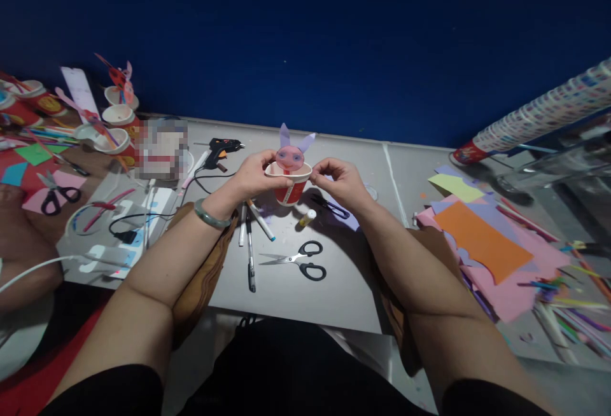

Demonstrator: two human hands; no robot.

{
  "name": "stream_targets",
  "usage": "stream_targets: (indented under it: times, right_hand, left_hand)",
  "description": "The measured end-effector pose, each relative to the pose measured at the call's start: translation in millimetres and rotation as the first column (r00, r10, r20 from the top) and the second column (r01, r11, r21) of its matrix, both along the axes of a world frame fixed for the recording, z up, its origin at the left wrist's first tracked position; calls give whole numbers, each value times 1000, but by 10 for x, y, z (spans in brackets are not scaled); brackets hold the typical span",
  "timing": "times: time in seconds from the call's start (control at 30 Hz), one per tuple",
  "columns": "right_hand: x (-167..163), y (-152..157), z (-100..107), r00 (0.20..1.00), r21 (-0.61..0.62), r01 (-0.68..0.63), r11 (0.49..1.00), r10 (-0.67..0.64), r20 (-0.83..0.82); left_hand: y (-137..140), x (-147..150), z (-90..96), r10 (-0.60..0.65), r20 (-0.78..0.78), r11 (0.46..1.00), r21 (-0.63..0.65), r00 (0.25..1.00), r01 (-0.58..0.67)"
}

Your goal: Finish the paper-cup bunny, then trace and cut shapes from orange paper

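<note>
Paper cup in left hand, right hand at rim.

Paper cup, red and white, one, in the grip of the left hand. Pink paper face with purple ears, at the cup's mouth. Right hand, fingertips together at the rim's right side. On the worktop: black-handled scissors, spread; pen, just left of them; glue gun, black; orange sheet atop coloured paper, far right.
</note>
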State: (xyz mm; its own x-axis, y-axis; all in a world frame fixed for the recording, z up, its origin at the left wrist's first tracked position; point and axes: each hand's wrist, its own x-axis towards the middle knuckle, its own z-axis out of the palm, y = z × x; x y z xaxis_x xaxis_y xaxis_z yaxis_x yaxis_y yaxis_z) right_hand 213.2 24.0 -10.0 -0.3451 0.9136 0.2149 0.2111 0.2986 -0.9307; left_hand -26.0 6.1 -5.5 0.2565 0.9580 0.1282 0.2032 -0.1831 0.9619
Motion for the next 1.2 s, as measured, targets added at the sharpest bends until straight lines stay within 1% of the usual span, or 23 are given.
stream_targets:
  times: [0.03, 0.1, 0.13, 0.2, 0.27, 0.33, 0.37, 0.43, 0.5, 0.6, 0.67, 0.73, 0.8, 0.87, 0.93, 1.0, 1.07, 1.13, 1.2]
  right_hand:
    - [0, -6, 5, 1000, 26, 22, 999, -22, 7]
    - [3, -27, 20, 995, 153, 92, 984, -97, 24]
    - [7, -42, 30, 990, 246, 124, 961, -138, 40]
    - [13, -76, 50, 975, 441, 138, 887, -199, 96]
    - [13, -107, 65, 956, 580, 78, 811, -226, 187]
    - [2, -126, 67, 933, 658, -7, 753, -232, 276]
    - [-6, -129, 63, 923, 679, -46, 732, -229, 310]
    - [-27, -127, 51, 907, 698, -106, 708, -219, 360]
    - [-47, -118, 37, 895, 695, -135, 706, -215, 391]
    - [-70, -105, 26, 895, 683, -129, 719, -212, 392]
    - [-81, -99, 23, 908, 689, -114, 715, -206, 364]
    - [-87, -94, 21, 918, 711, -106, 695, -206, 338]
    - [-88, -89, 18, 920, 745, -108, 659, -218, 327]
    - [-83, -77, 13, 915, 773, -117, 624, -234, 328]
    - [-76, -49, 10, 907, 782, -135, 609, -241, 344]
    - [-72, 5, 14, 895, 775, -154, 613, -245, 372]
    - [-78, 98, 26, 879, 765, -167, 622, -257, 401]
    - [-103, 232, 40, 861, 762, -164, 626, -287, 421]
    - [-155, 400, 47, 838, 756, -155, 636, -321, 442]
  left_hand:
    - [3, -2, -4, 11, -5, 1000, 2, 1000, -11]
    - [12, -7, -18, 47, -22, 999, 19, 999, -46]
    - [17, -10, -27, 65, -31, 997, 37, 997, -64]
    - [29, -15, -41, 88, -46, 993, 81, 995, -84]
    - [42, -18, -50, 89, -59, 990, 117, 994, -82]
    - [51, -19, -52, 90, -84, 988, 133, 992, -78]
    - [54, -18, -51, 97, -100, 987, 139, 990, -83]
    - [56, -14, -51, 111, -118, 984, 150, 987, -93]
    - [55, -7, -54, 108, -105, 983, 162, 989, -90]
    - [57, 4, -71, 71, -39, 985, 161, 997, -64]
    - [68, 5, -91, 56, 24, 990, 130, 998, -59]
    - [87, 1, -112, 59, 77, 994, 83, 995, -66]
    - [109, -5, -128, 77, 109, 996, 41, 991, -82]
    - [125, -8, -135, 115, 144, 993, 4, 983, -117]
    - [131, -5, -130, 174, 195, 985, -28, 965, -172]
    - [133, -3, -110, 252, 266, 967, -42, 931, -250]
    - [140, -8, -76, 340, 360, 938, -60, 869, -342]
    - [157, -19, -30, 445, 442, 889, -115, 779, -443]
    - [177, -30, 22, 556, 477, 824, -207, 681, -527]
